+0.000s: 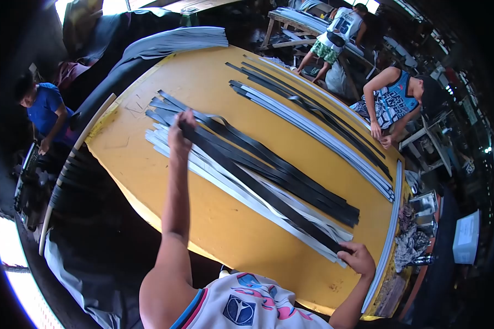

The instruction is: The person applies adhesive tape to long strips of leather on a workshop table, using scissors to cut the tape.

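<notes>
A long black strip [225,158] runs diagonally between my two hands above the yellow table. My left hand [181,131] is closed around its far end. At the near right, my right hand [358,259] pinches the other end between thumb and fingers. Under and beside this strip lies a loose pile of dark strips [307,189], some of them wavy. Pale white strips [219,189] are spread along the near side of that pile, partly hidden by the held strip.
On the yellow table [247,236] lie grey bundled strips [313,137] and more black strips [335,123]. Folded grey sheets [175,41] rest at its far edge. One person [392,98] works at the right edge, another [46,112] stands left, and a third [343,33] is behind.
</notes>
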A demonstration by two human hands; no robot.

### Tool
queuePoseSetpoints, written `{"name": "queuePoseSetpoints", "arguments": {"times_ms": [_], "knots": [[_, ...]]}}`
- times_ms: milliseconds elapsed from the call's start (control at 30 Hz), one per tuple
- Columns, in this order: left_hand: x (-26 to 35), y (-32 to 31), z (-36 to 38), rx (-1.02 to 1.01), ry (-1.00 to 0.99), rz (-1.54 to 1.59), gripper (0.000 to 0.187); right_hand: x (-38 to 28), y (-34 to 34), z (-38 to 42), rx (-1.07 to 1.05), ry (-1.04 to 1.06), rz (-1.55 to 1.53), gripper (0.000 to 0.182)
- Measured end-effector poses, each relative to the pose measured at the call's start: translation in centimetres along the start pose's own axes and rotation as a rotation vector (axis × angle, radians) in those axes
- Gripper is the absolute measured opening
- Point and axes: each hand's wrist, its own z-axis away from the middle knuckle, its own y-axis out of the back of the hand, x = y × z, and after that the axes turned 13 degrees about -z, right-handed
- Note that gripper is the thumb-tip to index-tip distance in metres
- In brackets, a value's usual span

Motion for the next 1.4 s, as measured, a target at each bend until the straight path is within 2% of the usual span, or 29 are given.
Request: {"name": "queuePoseSetpoints", "arguments": {"times_ms": [33,67,200,267,333,433,500,533,567,633,667,700,733,767,800,833,900,967,1033,1100,1167,1200,1267,1300,1367,1400], "knots": [[2.4,0.1,-1.3,0.155,0.001,-0.046,0.036,1.4,-0.6,0.2,0.023,-0.055,0.025,0.034],[4.2,1.8,-2.9,0.145,-0.077,-0.221,0.037,2.6,-1.2,0.3,0.029,-0.048,0.013,0.034],[10.9,6.2,-6.0,0.180,-0.272,-0.361,0.030,7.3,-3.0,2.9,0.083,-0.066,0.055,0.026],[14.3,6.0,-3.7,0.213,-0.366,-0.412,0.029,8.9,-3.5,4.7,0.108,-0.138,0.110,0.020],[17.0,4.7,-0.1,0.265,-0.406,-0.508,0.030,12.2,-4.0,6.9,0.131,-0.162,0.016,0.019],[17.4,4.2,5.1,0.311,-0.430,-0.638,0.033,17.4,-4.9,10.1,0.143,-0.198,-0.094,0.016],[16.4,5.6,7.7,0.295,-0.471,-0.741,0.039,19.9,-5.0,11.9,0.115,-0.259,-0.004,0.016],[15.3,5.9,9.3,0.316,-0.431,-0.760,0.041,20.5,-5.4,12.5,0.160,-0.323,0.020,0.015],[13.7,7.7,9.9,0.307,-0.440,-0.780,0.043,23.6,-5.4,13.0,0.177,-0.246,0.044,0.014],[10.1,10.2,11.8,0.388,-0.292,-0.699,0.042,26.3,-5.3,13.5,0.174,-0.336,0.085,0.016],[8.0,12.0,12.5,0.447,-0.219,-0.805,0.043,26.8,-5.4,13.8,0.200,-0.341,0.119,0.019],[5.5,14.6,13.2,0.595,-0.031,-1.094,0.048,27.0,-5.3,13.9,0.197,-0.385,0.219,0.018],[2.7,17.1,14.8,0.723,0.074,-1.589,0.067,28.0,-5.2,13.9,0.221,-0.426,0.264,0.019],[0.7,16.8,17.4,0.765,0.377,-1.788,0.091,29.8,-5.1,13.8,0.242,-0.464,0.310,0.020],[-1.7,17.3,19.5,0.800,0.452,-1.909,0.102,31.7,-4.8,13.7,0.266,-0.475,0.374,0.021],[-3.7,17.4,22.0,0.729,0.243,-1.966,0.099,33.7,-4.6,13.6,0.297,-0.481,0.430,0.022],[-5.5,15.3,26.7,0.330,0.049,-2.114,0.089,35.6,-3.9,13.7,0.355,-0.480,0.548,0.024],[-7.0,13.3,30.2,0.205,0.073,-2.168,0.083,35.8,-3.3,14.1,0.448,-0.433,0.574,0.025],[-7.7,13.7,31.5,0.182,0.173,-2.136,0.083,35.5,-2.7,13.8,0.437,-0.477,0.621,0.025],[-7.7,13.9,31.5,0.177,0.154,-2.149,0.082,35.7,-2.6,13.6,0.439,-0.525,0.656,0.026],[-7.4,14.2,31.1,0.176,0.141,-2.164,0.081,36.9,-2.4,13.1,0.571,-0.571,0.753,0.028],[-7.0,14.4,30.7,0.170,0.125,-2.169,0.081,37.2,-2.4,12.7,0.560,-0.564,0.759,0.028],[-6.5,15.1,29.7,0.185,0.101,-2.191,0.081,37.4,-2.7,11.6,0.690,-0.526,0.552,0.036],[-6.2,15.5,29.1,0.191,0.098,-2.205,0.082,37.3,-3.6,10.9,0.676,-0.525,0.557,0.036],[-5.4,16.1,28.2,0.174,0.072,-2.247,0.083,35.4,-7.3,9.3,0.815,-0.139,0.492,0.046],[-4.9,16.1,27.8,0.164,0.081,-2.281,0.082,34.3,-9.4,8.8,0.777,-0.044,0.504,0.052]]}}
